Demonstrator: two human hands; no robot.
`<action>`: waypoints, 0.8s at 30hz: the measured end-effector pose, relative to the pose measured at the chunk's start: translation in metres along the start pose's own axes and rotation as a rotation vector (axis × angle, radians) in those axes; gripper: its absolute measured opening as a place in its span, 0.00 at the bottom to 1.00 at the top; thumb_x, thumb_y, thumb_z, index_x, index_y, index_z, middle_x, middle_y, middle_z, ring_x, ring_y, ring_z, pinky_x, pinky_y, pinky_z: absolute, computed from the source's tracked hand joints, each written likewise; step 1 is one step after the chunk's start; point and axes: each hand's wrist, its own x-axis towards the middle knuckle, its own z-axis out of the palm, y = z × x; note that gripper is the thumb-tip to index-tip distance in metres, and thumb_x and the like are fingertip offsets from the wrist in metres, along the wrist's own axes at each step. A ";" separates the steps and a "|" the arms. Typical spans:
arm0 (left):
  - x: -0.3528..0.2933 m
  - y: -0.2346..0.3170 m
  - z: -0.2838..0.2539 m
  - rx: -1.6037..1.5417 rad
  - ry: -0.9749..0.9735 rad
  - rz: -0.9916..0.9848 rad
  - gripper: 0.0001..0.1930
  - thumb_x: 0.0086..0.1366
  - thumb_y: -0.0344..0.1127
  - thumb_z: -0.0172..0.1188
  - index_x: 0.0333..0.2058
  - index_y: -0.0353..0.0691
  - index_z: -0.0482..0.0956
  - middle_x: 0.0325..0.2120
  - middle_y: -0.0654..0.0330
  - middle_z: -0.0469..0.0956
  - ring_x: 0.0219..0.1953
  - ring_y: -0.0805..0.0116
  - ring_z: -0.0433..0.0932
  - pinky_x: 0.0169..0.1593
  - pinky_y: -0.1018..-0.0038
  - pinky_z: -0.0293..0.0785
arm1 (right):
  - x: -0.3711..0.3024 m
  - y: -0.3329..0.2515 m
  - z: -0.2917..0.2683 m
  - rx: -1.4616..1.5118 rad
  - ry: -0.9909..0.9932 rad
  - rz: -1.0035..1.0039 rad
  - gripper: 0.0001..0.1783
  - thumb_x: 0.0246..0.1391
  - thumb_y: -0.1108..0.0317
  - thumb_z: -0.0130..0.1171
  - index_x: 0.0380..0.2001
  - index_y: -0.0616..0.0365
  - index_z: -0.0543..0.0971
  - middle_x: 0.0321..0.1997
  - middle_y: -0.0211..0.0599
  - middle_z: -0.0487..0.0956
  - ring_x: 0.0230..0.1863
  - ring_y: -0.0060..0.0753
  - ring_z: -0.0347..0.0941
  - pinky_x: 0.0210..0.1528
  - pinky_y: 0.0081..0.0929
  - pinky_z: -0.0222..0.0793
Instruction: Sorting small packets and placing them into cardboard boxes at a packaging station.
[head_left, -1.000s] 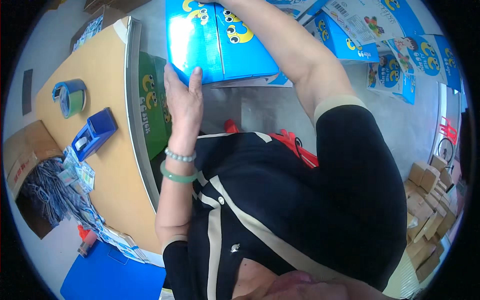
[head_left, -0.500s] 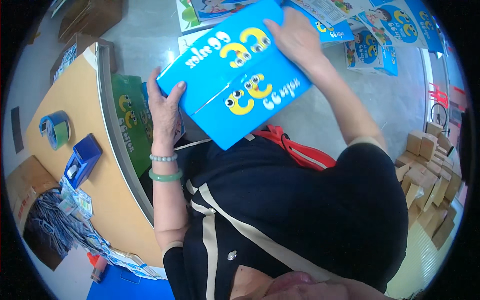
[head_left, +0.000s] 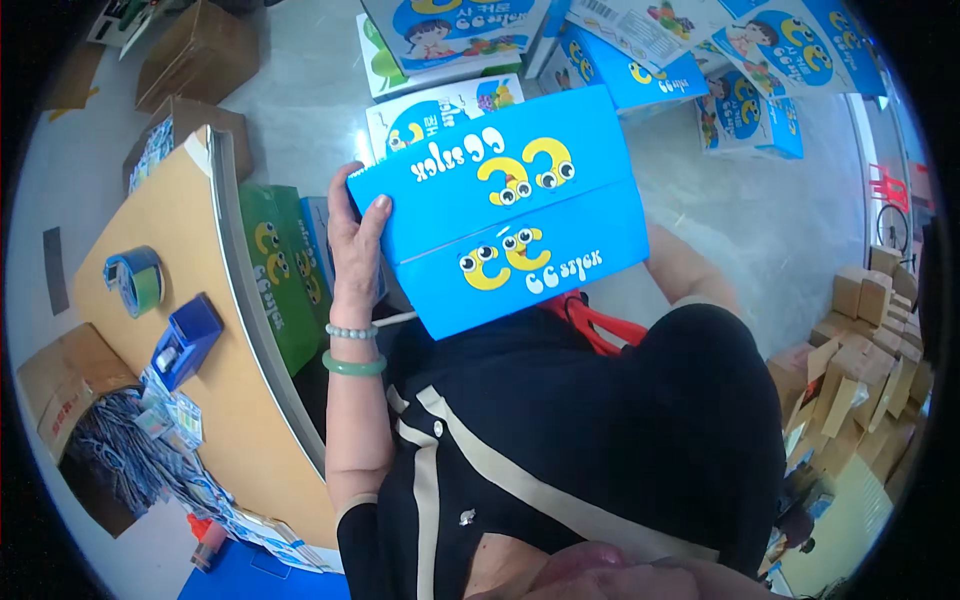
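To my left the wooden table (head_left: 215, 330) carries a roll of tape (head_left: 135, 280) and a blue tape dispenser (head_left: 186, 340), its curved edge just beside my left forearm; green cartons (head_left: 275, 270) stand against that edge; my left hand (head_left: 355, 245) rises upright, bracelets at the wrist, fingers curled over the left end of the blue box (head_left: 510, 210), thumb on its face; the box is bright blue with yellow googly-eyed shapes and a centre seam, held tilted above my lap; bare grey floor lies beyond it, more blue boxes (head_left: 740, 110) past that; my right hand is hidden behind the box, so its grip I cannot tell.
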 end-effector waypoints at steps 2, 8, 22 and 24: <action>0.008 -0.002 -0.004 0.028 -0.027 0.003 0.29 0.61 0.39 0.61 0.58 0.38 0.63 0.49 0.55 0.68 0.52 0.65 0.67 0.58 0.68 0.64 | 0.011 0.006 -0.002 0.053 0.003 0.000 0.36 0.65 0.41 0.40 0.63 0.59 0.62 0.58 0.41 0.72 0.58 0.38 0.70 0.60 0.37 0.65; 0.015 -0.008 -0.011 0.073 -0.053 0.081 0.27 0.64 0.38 0.59 0.58 0.37 0.62 0.52 0.56 0.67 0.55 0.65 0.65 0.60 0.69 0.60 | -0.014 0.062 -0.026 0.252 0.122 0.056 0.36 0.65 0.41 0.40 0.64 0.59 0.62 0.59 0.41 0.71 0.59 0.39 0.69 0.61 0.37 0.64; 0.038 0.005 0.015 -0.123 -0.023 -0.184 0.29 0.65 0.39 0.57 0.61 0.39 0.59 0.53 0.56 0.66 0.55 0.65 0.66 0.59 0.69 0.64 | -0.109 0.173 -0.091 0.520 0.218 0.190 0.36 0.65 0.42 0.41 0.65 0.58 0.60 0.61 0.41 0.69 0.61 0.40 0.67 0.62 0.39 0.63; 0.044 0.012 0.020 -0.046 -0.034 -0.235 0.29 0.65 0.39 0.57 0.61 0.40 0.58 0.53 0.56 0.67 0.55 0.65 0.66 0.59 0.69 0.64 | -0.104 0.171 -0.110 0.533 0.196 0.225 0.36 0.65 0.42 0.41 0.65 0.57 0.59 0.62 0.41 0.69 0.61 0.40 0.67 0.62 0.39 0.63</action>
